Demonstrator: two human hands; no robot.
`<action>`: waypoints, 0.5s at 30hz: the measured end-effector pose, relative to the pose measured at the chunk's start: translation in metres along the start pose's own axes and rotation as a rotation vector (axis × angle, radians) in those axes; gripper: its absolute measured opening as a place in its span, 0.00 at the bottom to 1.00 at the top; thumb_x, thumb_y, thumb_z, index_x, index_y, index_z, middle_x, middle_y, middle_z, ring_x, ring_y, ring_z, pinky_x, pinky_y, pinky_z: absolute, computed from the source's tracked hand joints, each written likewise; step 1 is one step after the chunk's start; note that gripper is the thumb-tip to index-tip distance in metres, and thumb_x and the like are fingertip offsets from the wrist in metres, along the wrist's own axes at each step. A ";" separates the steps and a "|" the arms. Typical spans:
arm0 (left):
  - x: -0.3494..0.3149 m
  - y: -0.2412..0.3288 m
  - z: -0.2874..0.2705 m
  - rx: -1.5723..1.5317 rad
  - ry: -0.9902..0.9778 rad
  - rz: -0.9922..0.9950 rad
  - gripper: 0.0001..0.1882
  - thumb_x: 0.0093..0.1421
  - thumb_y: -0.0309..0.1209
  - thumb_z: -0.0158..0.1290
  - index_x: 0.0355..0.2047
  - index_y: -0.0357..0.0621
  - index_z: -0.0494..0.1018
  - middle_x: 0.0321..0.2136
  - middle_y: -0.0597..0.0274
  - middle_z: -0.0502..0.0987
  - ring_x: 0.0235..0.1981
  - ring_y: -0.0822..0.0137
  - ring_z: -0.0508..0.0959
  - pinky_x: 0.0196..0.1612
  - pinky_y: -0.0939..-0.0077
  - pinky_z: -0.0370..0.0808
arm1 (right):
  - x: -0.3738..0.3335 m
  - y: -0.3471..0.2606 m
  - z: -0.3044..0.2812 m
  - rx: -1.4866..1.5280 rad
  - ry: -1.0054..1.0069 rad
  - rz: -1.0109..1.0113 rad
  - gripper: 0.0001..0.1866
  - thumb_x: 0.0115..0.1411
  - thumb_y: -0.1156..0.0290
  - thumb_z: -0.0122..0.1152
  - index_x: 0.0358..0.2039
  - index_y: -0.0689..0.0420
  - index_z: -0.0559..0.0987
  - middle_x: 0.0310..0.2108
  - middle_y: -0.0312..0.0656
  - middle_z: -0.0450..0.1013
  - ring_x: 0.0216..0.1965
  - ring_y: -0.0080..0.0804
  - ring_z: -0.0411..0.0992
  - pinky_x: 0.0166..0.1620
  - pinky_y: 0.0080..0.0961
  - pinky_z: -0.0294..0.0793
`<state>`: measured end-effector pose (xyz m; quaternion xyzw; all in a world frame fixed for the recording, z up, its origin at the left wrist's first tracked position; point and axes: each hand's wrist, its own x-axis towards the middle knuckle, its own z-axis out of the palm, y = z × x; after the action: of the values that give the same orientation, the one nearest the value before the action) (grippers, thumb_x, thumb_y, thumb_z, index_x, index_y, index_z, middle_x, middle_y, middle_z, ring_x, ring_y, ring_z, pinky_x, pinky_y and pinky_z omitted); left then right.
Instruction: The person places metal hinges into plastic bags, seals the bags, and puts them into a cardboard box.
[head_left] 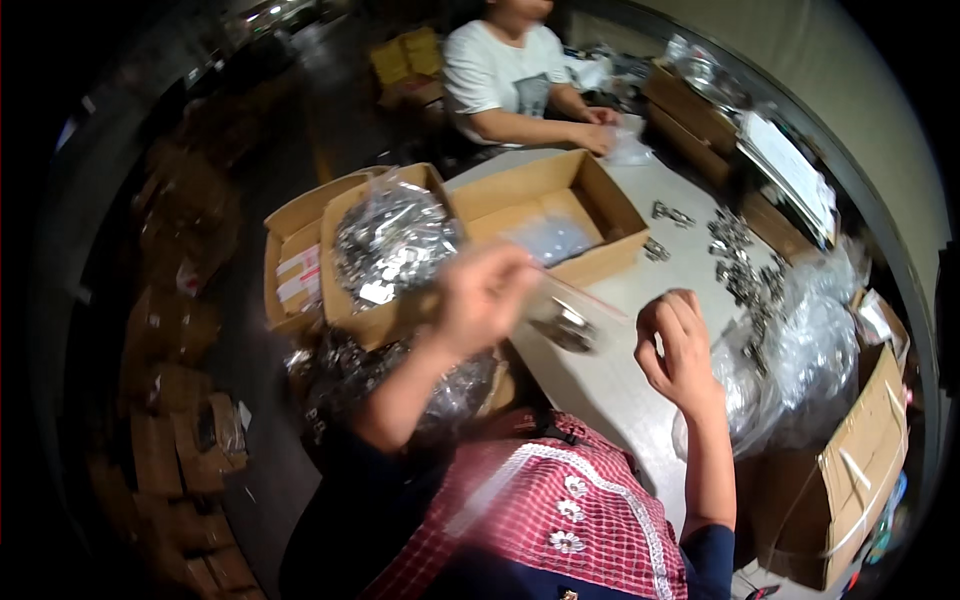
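Note:
My left hand [487, 295], smeared by motion, is closed on a small clear zip bag [568, 325] with a reddish strip along its mouth. Shiny metal pieces lie inside the bag, too blurred to tell their kind. The bag hangs over the near edge of the grey table [610, 385]. To the right of it, my right hand [678, 345] is raised with its fingers curled toward the thumb; whatever is between the fingertips, if anything, cannot be made out. Beyond my hands, an open cardboard box [625, 225] holds filled small clear bags [550, 237].
At left, a cardboard box holds a large bag of shiny metal parts [395, 235]. Loose metal parts [745, 265] lie scattered at right, beside crumpled clear plastic [810, 330] and a carton [860, 470]. Across the table a co-worker [510, 75] handles a clear bag [628, 145].

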<state>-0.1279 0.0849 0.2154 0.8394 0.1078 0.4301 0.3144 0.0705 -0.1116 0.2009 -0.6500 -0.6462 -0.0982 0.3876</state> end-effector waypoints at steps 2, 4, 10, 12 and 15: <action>0.004 -0.014 -0.035 0.118 0.170 -0.116 0.05 0.64 0.27 0.55 0.36 0.37 0.76 0.31 0.64 0.78 0.35 0.72 0.76 0.41 0.79 0.73 | -0.005 0.020 -0.016 0.006 0.080 0.014 0.06 0.48 0.80 0.58 0.28 0.60 0.71 0.26 0.44 0.68 0.32 0.45 0.67 0.42 0.36 0.67; 0.007 -0.020 -0.076 0.051 0.299 -0.158 0.05 0.65 0.25 0.54 0.37 0.36 0.76 0.33 0.65 0.77 0.37 0.74 0.74 0.43 0.79 0.71 | -0.021 0.056 -0.020 0.085 0.208 0.249 0.04 0.54 0.79 0.58 0.29 0.61 0.72 0.27 0.43 0.71 0.32 0.43 0.69 0.41 0.33 0.68; 0.001 -0.068 -0.091 0.244 0.155 -0.236 0.05 0.66 0.26 0.55 0.38 0.36 0.75 0.29 0.65 0.77 0.30 0.78 0.73 0.35 0.83 0.70 | -0.103 0.209 -0.084 -0.594 0.219 0.610 0.18 0.50 0.70 0.66 0.42 0.60 0.76 0.53 0.56 0.68 0.49 0.55 0.71 0.50 0.45 0.72; -0.001 -0.064 -0.077 0.557 0.099 -0.361 0.04 0.66 0.26 0.55 0.37 0.38 0.75 0.28 0.61 0.77 0.29 0.75 0.75 0.34 0.79 0.71 | -0.130 0.244 -0.117 -0.958 0.149 0.977 0.37 0.52 0.63 0.69 0.60 0.57 0.66 0.67 0.61 0.55 0.64 0.66 0.59 0.62 0.57 0.63; -0.016 -0.113 -0.078 0.709 0.155 -0.327 0.05 0.65 0.27 0.53 0.38 0.39 0.72 0.27 0.56 0.76 0.28 0.63 0.77 0.33 0.67 0.72 | -0.190 0.300 -0.150 -0.957 0.238 1.332 0.46 0.51 0.56 0.72 0.66 0.58 0.61 0.68 0.63 0.53 0.65 0.65 0.58 0.66 0.53 0.60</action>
<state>-0.1887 0.1995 0.1687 0.8325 0.4055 0.3726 0.0603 0.3740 -0.3109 0.0704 -0.9767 0.0309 -0.1805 0.1119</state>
